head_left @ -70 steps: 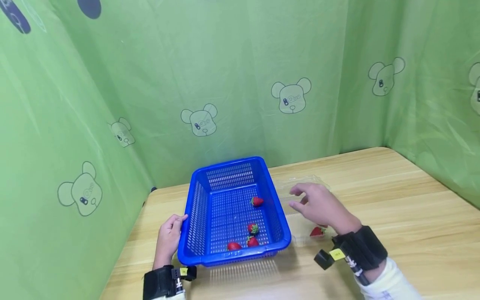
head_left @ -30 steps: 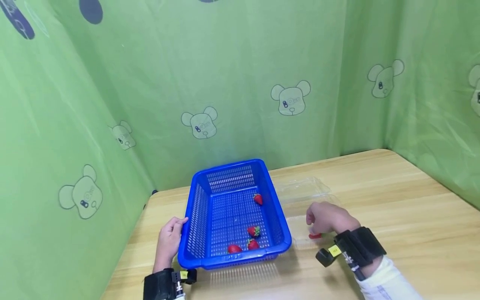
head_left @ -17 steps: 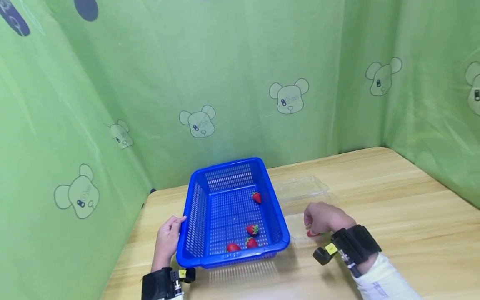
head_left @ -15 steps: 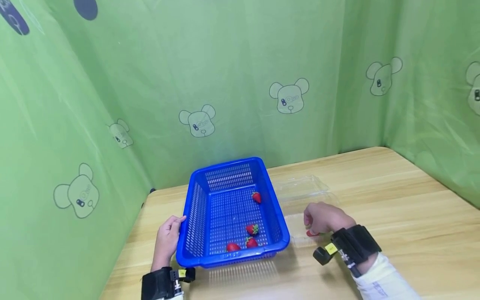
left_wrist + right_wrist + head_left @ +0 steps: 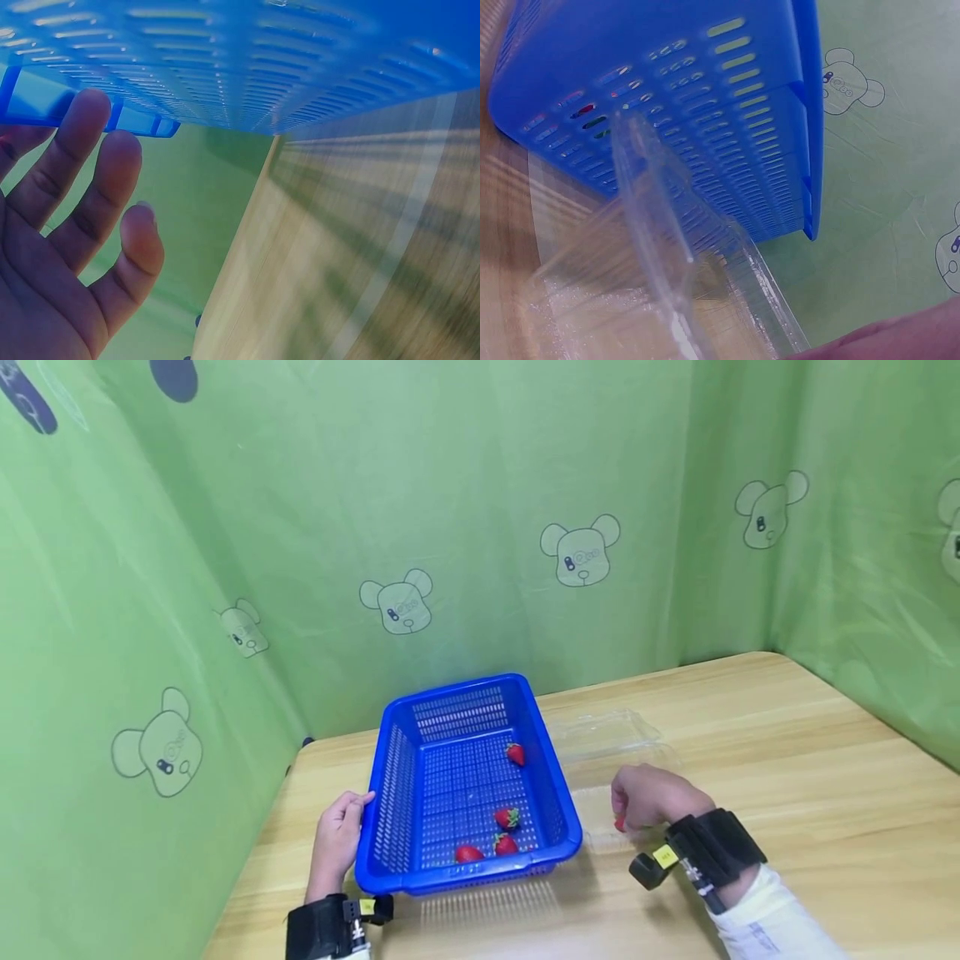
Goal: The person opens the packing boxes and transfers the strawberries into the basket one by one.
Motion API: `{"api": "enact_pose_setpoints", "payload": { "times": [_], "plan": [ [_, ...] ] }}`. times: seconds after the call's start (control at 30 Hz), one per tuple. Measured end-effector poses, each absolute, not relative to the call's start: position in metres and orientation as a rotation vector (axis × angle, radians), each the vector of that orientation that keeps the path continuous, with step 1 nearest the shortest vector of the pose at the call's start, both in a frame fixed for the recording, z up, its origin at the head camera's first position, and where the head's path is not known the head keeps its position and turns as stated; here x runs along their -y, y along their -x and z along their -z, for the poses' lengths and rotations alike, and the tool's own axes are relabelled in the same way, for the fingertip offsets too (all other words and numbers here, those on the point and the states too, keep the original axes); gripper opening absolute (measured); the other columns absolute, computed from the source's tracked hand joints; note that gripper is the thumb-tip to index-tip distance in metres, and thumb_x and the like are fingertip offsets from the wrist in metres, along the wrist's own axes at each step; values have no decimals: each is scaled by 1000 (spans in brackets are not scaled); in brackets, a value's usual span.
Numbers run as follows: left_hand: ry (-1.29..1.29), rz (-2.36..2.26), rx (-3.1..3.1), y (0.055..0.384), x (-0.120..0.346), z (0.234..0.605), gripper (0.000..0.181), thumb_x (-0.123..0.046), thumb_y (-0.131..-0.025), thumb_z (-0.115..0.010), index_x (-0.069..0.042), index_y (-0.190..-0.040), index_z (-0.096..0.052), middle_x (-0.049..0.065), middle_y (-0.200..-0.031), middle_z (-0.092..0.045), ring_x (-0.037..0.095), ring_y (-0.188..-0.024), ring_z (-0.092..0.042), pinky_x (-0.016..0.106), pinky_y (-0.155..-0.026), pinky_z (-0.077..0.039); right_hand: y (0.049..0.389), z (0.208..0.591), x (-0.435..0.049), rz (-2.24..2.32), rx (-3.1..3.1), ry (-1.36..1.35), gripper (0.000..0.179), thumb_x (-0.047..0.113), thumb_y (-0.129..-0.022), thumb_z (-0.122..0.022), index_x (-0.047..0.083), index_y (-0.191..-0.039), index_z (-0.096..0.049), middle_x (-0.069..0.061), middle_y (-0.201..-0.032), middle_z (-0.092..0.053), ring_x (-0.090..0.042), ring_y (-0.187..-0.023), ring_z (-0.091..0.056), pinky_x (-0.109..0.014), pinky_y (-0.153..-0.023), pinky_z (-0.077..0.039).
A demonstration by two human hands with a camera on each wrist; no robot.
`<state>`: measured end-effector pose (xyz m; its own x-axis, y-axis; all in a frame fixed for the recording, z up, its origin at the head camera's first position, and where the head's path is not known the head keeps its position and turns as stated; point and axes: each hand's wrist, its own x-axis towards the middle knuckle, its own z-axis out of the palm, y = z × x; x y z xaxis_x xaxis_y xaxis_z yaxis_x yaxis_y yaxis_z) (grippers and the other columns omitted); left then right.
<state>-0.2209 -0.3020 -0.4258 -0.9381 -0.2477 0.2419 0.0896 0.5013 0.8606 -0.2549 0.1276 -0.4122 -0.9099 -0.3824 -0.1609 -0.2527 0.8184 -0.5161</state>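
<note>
My left hand (image 5: 337, 839) holds the left rim of a blue perforated plastic basket (image 5: 390, 760), thumb over the edge and fingers under it. In the left wrist view, the fingers (image 5: 120, 161) bend up beneath the rim. Inside the basket lie several strawberries (image 5: 469, 853), mostly toward the near end. To its right, my right hand (image 5: 656, 795) pinches a strawberry (image 5: 619, 823), mostly hidden by the fingers, over a clear plastic clamshell box (image 5: 596, 839). Only a bit of the right hand (image 5: 900, 330) enters the right wrist view.
The clamshell's raised clear lid (image 5: 603, 732) stands behind the right hand, close beside the basket. All this is on a light wooden table (image 5: 810, 760), with green printed curtains (image 5: 480, 510) along its back and sides.
My right hand has come down from above the box, closed its fingers on the strawberry and turned it. The left hand and basket have stayed in place.
</note>
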Motion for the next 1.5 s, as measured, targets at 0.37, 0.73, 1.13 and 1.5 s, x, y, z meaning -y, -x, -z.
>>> {"api": "enact_pose_setpoints", "payload": {
  "times": [0.37, 0.73, 1.13, 1.5],
  "plan": [
    [-130, 1397, 2421, 223, 302, 425, 32, -19, -102, -43, 0, -94, -67, 11, -89, -62, 16, -67, -51, 23, -57, -37, 259, 406, -128, 790, -2761, 477, 15, 3, -74, -71, 6, -86, -62, -2, -73, -58, -19, -66, -53, -33, -58, -42],
    [-150, 1402, 2429, 218, 299, 432, 32, -18, -102, -42, -1, -92, -66, 10, -88, -63, 17, -67, -51, 24, -57, -38, 261, 409, -133, 835, -2839, 587, 25, 9, -78, -72, 0, -100, -63, -2, -79, -61, -18, -70, -56, -34, -61, -46],
    [-160, 1395, 2418, 217, 301, 430, 31, -18, -102, -42, -1, -88, -64, 8, -80, -57, 16, -64, -49, 24, -56, -37, 260, 399, -131, 880, -2857, 650, 24, 9, -80, -72, 0, -100, -62, -2, -80, -62, -17, -70, -56, -35, -62, -46],
    [-158, 1393, 2438, 220, 302, 427, 32, -20, -102, -41, -1, -92, -66, 10, -88, -62, 17, -68, -52, 24, -58, -39, 259, 394, -129, 893, -2846, 615, 27, 9, -81, -72, -2, -104, -62, -5, -85, -64, -19, -72, -56, -34, -61, -46]
  ]
}}
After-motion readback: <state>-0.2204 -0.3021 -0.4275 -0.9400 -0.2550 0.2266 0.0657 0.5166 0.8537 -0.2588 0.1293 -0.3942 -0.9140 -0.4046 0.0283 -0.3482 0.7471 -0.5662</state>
